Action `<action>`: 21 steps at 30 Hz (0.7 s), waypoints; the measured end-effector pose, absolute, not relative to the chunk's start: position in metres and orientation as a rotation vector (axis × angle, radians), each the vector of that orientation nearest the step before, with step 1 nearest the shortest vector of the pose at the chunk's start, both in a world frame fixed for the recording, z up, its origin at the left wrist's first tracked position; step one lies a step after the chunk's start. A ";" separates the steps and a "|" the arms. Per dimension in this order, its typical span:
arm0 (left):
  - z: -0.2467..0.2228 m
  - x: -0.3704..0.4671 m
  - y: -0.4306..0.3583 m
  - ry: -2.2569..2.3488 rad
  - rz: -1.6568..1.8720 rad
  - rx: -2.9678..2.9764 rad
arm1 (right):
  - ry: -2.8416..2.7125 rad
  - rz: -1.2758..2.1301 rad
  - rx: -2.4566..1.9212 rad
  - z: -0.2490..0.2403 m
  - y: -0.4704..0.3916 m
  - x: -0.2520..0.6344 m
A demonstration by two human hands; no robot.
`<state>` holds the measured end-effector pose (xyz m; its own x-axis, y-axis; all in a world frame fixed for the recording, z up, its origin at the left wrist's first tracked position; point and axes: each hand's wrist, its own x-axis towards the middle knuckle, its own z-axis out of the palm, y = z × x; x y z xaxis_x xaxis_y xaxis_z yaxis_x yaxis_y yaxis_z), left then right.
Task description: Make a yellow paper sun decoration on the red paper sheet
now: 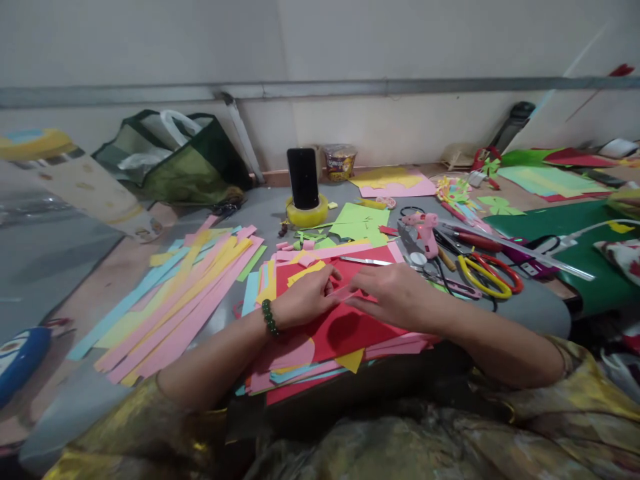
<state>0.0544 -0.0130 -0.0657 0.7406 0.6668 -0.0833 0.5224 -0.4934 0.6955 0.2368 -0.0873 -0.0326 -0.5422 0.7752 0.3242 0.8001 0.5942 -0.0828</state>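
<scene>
My left hand (313, 293), with a green bead bracelet at its wrist, is closed on one end of a small pink paper strip (342, 292). My right hand (395, 297) pinches the strip's other end between thumb and fingers. Both hands are just above a red sheet (333, 333) on a stack of coloured paper. Yellow pieces (304, 272) lie beyond my left hand. A slim metal blade or tweezers (365, 261) rests beyond my right fingers.
Long paper strips (185, 300) fan out at the left. A phone (303, 179) stands on a yellow tape roll (307, 212). Pink glue gun (425, 232) and yellow-handled scissors (483, 280) lie at the right. A green bag (200, 167) and tumbler (95, 187) are at the left.
</scene>
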 end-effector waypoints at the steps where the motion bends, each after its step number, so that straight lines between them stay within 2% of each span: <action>1: -0.065 0.054 -0.011 0.859 0.296 2.116 | -2.412 -0.129 -1.175 -0.035 -0.083 0.238; 4: -0.062 0.051 -0.003 0.804 0.462 1.816 | -2.192 -0.205 -0.908 -0.043 -0.071 0.243; 7: -0.058 0.051 -0.001 0.798 0.630 1.479 | -2.178 -0.367 -0.851 -0.056 -0.062 0.244; 12: -0.057 0.056 -0.006 0.727 0.609 1.259 | -2.256 -0.516 -0.844 -0.074 -0.056 0.243; 15: -0.059 0.057 -0.007 0.718 0.656 1.305 | -2.215 -0.295 -0.825 -0.077 -0.054 0.243; 21: -0.063 0.056 -0.005 0.739 0.749 1.377 | -1.936 0.400 -0.942 -0.075 -0.049 0.242</action>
<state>0.0559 -0.0055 -0.0635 0.5720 0.8199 -0.0221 -0.0332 0.0501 0.9982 0.2424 -0.0489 -0.0750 -0.2876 0.7499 0.5958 0.4525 0.6546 -0.6056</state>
